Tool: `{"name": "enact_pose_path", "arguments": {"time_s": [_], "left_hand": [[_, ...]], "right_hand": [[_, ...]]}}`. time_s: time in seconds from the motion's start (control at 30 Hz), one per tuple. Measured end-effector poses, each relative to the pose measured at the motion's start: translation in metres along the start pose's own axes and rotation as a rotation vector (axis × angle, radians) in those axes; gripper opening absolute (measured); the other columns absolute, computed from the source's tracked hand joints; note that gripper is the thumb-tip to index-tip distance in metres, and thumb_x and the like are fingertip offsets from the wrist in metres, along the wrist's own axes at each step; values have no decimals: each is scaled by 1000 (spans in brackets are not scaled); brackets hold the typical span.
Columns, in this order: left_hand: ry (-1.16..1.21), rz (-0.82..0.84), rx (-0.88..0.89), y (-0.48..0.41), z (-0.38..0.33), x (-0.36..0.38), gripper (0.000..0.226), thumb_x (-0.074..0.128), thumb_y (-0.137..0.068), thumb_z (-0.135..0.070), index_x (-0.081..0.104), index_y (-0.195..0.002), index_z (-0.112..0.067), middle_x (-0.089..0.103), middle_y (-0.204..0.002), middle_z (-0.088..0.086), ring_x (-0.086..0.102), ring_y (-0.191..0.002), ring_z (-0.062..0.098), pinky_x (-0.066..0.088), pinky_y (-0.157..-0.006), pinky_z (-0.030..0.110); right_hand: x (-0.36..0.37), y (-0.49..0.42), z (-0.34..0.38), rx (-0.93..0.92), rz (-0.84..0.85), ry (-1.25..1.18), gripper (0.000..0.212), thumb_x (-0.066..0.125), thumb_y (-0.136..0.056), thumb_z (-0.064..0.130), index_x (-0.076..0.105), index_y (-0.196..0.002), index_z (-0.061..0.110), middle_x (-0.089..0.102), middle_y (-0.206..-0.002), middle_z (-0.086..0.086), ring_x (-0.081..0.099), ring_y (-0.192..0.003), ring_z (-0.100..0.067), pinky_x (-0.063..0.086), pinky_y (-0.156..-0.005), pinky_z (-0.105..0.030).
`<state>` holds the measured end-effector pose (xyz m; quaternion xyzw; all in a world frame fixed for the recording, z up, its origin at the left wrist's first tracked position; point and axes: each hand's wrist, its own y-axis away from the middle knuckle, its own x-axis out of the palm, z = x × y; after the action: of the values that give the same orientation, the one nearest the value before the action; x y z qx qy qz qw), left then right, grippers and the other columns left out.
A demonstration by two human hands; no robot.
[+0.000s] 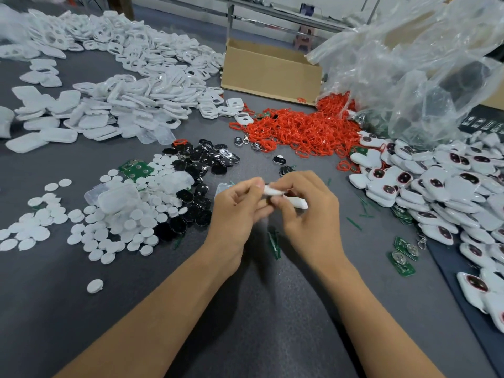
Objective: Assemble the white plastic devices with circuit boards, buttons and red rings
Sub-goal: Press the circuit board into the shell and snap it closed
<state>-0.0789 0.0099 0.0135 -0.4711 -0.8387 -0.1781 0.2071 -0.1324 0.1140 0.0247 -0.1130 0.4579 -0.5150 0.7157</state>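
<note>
Your fingers [257, 186] were curled tight on a white plastic device [297, 203], both hands holding it. Your left hand [237, 211] pinched its left end between thumb and forefinger. Your right hand [309, 214] was wrapped over the right end with the fingers bent round it. The device sat in the air just above the grey table [245, 309], mid view and tilted down to the right. It was too blurred to tell one shell from two. Thin green slivers [274, 241] lay on the table under your wrists. Just left of your left hand was a spread of black round parts [201, 165], and beyond them a heap of white buttons [122, 222] with a clear plastic case [117, 197] on top. A green circuit board [136, 169] sat at the far edge of that heap. More circuit boards [403, 255] lay near your right forearm. The red rings [300, 132] were piled ahead of your hands, spilling from a clear plastic bag [422, 64] at upper right. Finished devices with dark windows [436, 192] were heaped along the right side. Empty white shells [136, 77] covered the far left. A cardboard box [270, 72] stood behind the rings.
</note>
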Motion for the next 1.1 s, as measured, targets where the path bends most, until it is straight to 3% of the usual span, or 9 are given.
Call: {"name": "enact_pose_path", "arguments": {"time_s": [0.13,0.37,0.5,0.6,0.7,0.77,0.87,1.0,1.1], "left_hand": [[-26,-1,13,-3,-3,-4,33,49,-95,6,60,-123,-8,71,-102,8,69,-85,11,57,-74,19],[-161,130,64,1,-3,-4,32,50,-94,8,64,-116,-11,72,-107,8,69,-88,13,58,-74,20],[-228,183,72,3,-2,-5,35,47,-94,10,65,-112,-13,73,-107,7,70,-93,16,58,-76,22],[-279,196,89,4,-1,-4,38,47,-94,11,67,-107,-17,73,-104,7,70,-96,22,59,-79,29],[-294,200,86,6,-1,-5,38,48,-95,8,68,-107,-21,74,-103,5,69,-99,29,60,-80,39],[-292,201,103,6,-1,-5,38,48,-95,8,68,-109,-21,75,-103,3,70,-99,28,60,-79,36],[-282,208,114,8,-2,-4,39,48,-95,8,68,-109,-22,75,-103,1,70,-97,20,59,-74,25],[-246,203,113,9,-1,0,35,49,-95,6,66,-113,-19,74,-107,0,69,-103,19,57,-87,30],[-195,169,103,8,-2,2,33,53,-94,4,60,-121,-13,70,-116,2,68,-105,18,57,-88,29]], "right_hand": [[2,2,1,136,56,-141,13,72,-77,7,69,-88,12,66,-93,2,62,-88,-8,47,-77,-17],[-11,-5,-2,630,245,-488,20,62,-86,-4,62,-100,10,63,-72,-2,55,-51,-7,46,-53,-19],[-14,-3,0,588,322,-440,24,58,-88,-7,64,-100,13,62,-68,-4,51,-52,-7,44,-54,-18],[-12,-2,-1,546,316,-329,28,58,-86,-7,66,-96,17,67,-78,-14,54,-68,-20,50,-69,-40],[-11,-1,-1,511,288,-279,26,60,-85,-5,67,-100,16,71,-89,-17,59,-72,-24,51,-80,-45],[-11,-1,-1,491,299,-256,25,61,-86,-2,67,-103,15,71,-89,-17,59,-73,-32,51,-80,-44],[-15,-2,0,469,324,-270,26,60,-88,-2,66,-104,17,70,-86,-17,55,-69,-21,51,-74,-36],[-20,-2,0,546,310,-445,25,56,-90,-7,66,-105,11,66,-70,2,54,-57,-7,47,-58,-16],[-24,-4,-4,571,268,-481,25,55,-89,-8,67,-107,5,67,-79,-2,52,-59,-10,48,-56,-18]]}}
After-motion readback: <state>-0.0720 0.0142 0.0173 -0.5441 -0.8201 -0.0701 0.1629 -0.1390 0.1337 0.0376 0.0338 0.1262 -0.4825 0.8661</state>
